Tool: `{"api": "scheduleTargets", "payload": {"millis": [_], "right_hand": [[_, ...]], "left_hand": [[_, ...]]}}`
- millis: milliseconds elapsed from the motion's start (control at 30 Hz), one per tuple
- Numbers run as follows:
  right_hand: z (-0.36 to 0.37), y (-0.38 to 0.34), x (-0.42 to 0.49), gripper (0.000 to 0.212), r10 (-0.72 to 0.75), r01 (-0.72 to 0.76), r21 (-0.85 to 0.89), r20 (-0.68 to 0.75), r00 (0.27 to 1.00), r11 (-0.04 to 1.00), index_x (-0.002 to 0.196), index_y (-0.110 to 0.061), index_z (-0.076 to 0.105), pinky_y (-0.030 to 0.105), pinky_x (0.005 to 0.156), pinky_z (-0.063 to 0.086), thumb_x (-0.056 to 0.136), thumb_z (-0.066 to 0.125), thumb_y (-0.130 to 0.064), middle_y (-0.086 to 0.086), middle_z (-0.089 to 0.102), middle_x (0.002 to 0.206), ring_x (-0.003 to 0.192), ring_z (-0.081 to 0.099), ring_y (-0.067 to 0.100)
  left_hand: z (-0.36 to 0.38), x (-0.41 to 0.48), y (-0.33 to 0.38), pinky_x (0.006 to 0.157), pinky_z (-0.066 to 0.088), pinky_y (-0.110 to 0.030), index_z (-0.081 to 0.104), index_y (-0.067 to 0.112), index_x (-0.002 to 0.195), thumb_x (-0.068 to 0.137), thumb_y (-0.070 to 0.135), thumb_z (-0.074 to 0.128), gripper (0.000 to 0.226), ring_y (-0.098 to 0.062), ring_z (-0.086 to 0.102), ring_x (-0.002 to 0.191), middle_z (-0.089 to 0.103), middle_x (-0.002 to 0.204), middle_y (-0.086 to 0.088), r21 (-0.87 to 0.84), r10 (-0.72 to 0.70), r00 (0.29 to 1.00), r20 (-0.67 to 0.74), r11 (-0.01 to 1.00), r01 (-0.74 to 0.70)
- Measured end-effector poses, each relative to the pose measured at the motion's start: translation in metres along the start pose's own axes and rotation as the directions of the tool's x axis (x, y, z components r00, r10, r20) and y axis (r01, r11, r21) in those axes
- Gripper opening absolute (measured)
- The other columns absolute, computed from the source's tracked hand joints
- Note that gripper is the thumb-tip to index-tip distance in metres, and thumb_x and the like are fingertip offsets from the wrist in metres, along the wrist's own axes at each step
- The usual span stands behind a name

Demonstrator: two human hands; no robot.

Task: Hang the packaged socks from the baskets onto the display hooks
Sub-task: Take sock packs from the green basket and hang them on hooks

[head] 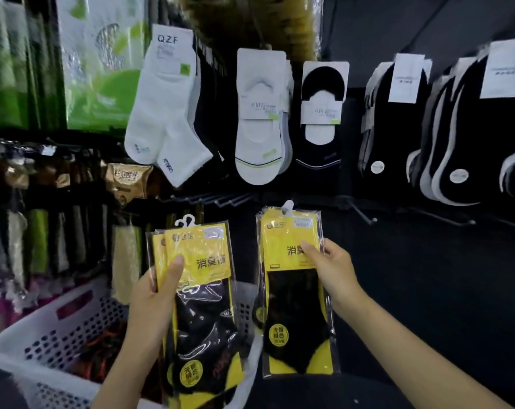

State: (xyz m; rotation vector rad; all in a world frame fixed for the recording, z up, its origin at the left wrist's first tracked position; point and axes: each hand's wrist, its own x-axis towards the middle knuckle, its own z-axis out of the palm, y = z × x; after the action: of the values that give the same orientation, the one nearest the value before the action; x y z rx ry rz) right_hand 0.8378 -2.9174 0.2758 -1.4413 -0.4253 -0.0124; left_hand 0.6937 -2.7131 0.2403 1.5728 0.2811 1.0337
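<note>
We see a person's two bare hands in front of a dark sock display, each holding a small bundle of packaged socks upright.

The left hand grips the left bundle by its left edge. The thumb is pressed flat on the yellow card in front and the fingers are hidden behind. The right hand pinches the right bundle at its right edge, thumb on the front and fingers curled behind.

Both bundles are clear sleeves with yellow cards and black socks, several packs deep. We cannot tell how many. A white plastic hanger tab sticks up from the left bundle, and another tab tops the right one.

The left bundle hangs over a white perforated basket at the lower left, which holds more dark goods.

Above the bundles hang white ankle socks, white liner socks and black liner socks. Just below that row, bare hooks jut out from the dark wall. None of them touches either bundle.

We judge that the socks are out of the basket and not yet hung, so the step in hand is carrying them to a hook. The next move calls for lifting one bundle, lining its tab opening up with a bare hook's tip, and sliding the packs on. Because each bundle is several packs deep, the tabs must stay aligned or a pack may miss the hook.
</note>
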Motion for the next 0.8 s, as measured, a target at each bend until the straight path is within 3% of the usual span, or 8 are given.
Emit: {"api": "scheduleTargets", "payload": {"millis": [100, 167, 300, 367, 533, 633, 700, 800], "right_hand": [[0.01, 0.008, 0.014, 0.009, 0.034, -0.034, -0.01, -0.059, 0.998, 0.999, 0.088, -0.016, 0.068, 0.037, 0.087, 0.055, 0.092, 0.06, -0.018, 0.006, 0.073, 0.092, 0.09, 0.069, 0.022], [0.014, 0.014, 0.023, 0.01, 0.068, -0.067, 0.021, -0.103, 0.992, 0.998, 0.09, -0.011, 0.068, 0.037, 0.085, 0.055, 0.091, 0.061, -0.018, 0.008, 0.073, 0.093, 0.087, 0.069, 0.021], [0.018, 0.03, 0.043, 0.019, 0.139, -0.139, 0.014, -0.246, 0.959, 0.99, 0.086, -0.011, 0.067, 0.033, 0.083, 0.053, 0.085, 0.07, -0.029, 0.004, 0.07, 0.091, 0.093, 0.065, 0.021], [0.02, 0.037, 0.05, 0.026, 0.164, -0.17, 0.012, -0.334, 0.928, 0.985, 0.092, -0.01, 0.067, 0.03, 0.082, 0.049, 0.082, 0.072, -0.034, 0.001, 0.067, 0.092, 0.093, 0.061, 0.018], [0.021, 0.048, 0.045, 0.037, 0.174, -0.183, 0.031, -0.498, 0.85, 0.983, 0.115, -0.01, 0.055, 0.027, 0.08, 0.044, 0.085, 0.07, -0.025, 0.006, 0.058, 0.118, 0.103, 0.057, 0.021], [0.018, 0.048, 0.021, 0.03, 0.146, -0.138, 0.049, -0.377, 0.915, 0.989, 0.112, -0.013, 0.055, 0.022, 0.074, 0.045, 0.087, 0.066, -0.028, 0.004, 0.059, 0.115, 0.096, 0.056, 0.015], [0.018, 0.046, -0.003, 0.019, 0.146, -0.138, 0.059, -0.165, 0.975, 0.989, 0.101, -0.018, 0.06, 0.022, 0.075, 0.048, 0.091, 0.058, -0.034, 0.001, 0.063, 0.107, 0.093, 0.061, 0.012], [0.021, 0.042, -0.036, 0.024, 0.126, -0.128, 0.01, 0.122, 0.984, 0.992, 0.099, -0.023, 0.064, 0.02, 0.075, 0.051, 0.09, 0.053, -0.042, -0.003, 0.07, 0.099, 0.089, 0.066, 0.007]], "left_hand": [[-0.002, -0.001, -0.002, 0.058, 0.037, -0.016, 0.048, 0.033, 0.053, 0.081, 0.053, 0.054, 0.035, 0.005, 0.041, 0.04, 0.042, 0.043, 0.013, -0.015, -0.021, 1.0, -0.001, 1.0, 0.021], [0.0, -0.002, -0.003, 0.062, 0.036, -0.019, 0.052, 0.032, 0.049, 0.085, 0.048, 0.054, 0.039, 0.005, 0.044, 0.039, 0.046, 0.041, 0.014, -0.032, -0.025, 1.0, -0.005, 0.999, 0.025], [0.006, -0.004, -0.006, 0.066, 0.037, -0.013, 0.063, 0.04, 0.08, 0.089, 0.042, 0.054, 0.013, 0.019, 0.06, 0.066, 0.067, 0.071, 0.032, -0.061, -0.028, 0.999, 0.025, 0.998, 0.029], [0.009, -0.005, -0.01, 0.067, 0.041, -0.012, 0.066, 0.034, 0.092, 0.086, 0.047, 0.054, 0.019, 0.014, 0.063, 0.078, 0.07, 0.084, 0.028, -0.07, -0.036, 0.998, 0.047, 0.997, 0.04], [0.02, -0.013, -0.014, 0.062, 0.047, -0.01, 0.068, 0.033, 0.093, 0.086, 0.045, 0.055, 0.02, 0.005, 0.067, 0.081, 0.073, 0.089, 0.019, -0.07, -0.082, 0.993, 0.087, 0.994, 0.089], [0.027, -0.017, -0.016, 0.064, 0.047, -0.009, 0.069, 0.032, 0.095, 0.085, 0.044, 0.056, 0.02, 0.006, 0.067, 0.082, 0.073, 0.089, 0.019, -0.094, -0.11, 0.987, 0.115, 0.988, 0.121], [0.032, -0.019, -0.017, 0.067, 0.047, -0.012, 0.069, 0.032, 0.098, 0.083, 0.046, 0.056, 0.024, 0.003, 0.068, 0.084, 0.074, 0.092, 0.016, -0.113, -0.129, 0.981, 0.142, 0.983, 0.145], [0.041, -0.024, -0.016, 0.069, 0.048, -0.014, 0.069, 0.03, 0.098, 0.079, 0.048, 0.057, 0.028, -0.001, 0.069, 0.085, 0.075, 0.093, 0.012, -0.132, -0.145, 0.973, 0.179, 0.977, 0.169]]}}
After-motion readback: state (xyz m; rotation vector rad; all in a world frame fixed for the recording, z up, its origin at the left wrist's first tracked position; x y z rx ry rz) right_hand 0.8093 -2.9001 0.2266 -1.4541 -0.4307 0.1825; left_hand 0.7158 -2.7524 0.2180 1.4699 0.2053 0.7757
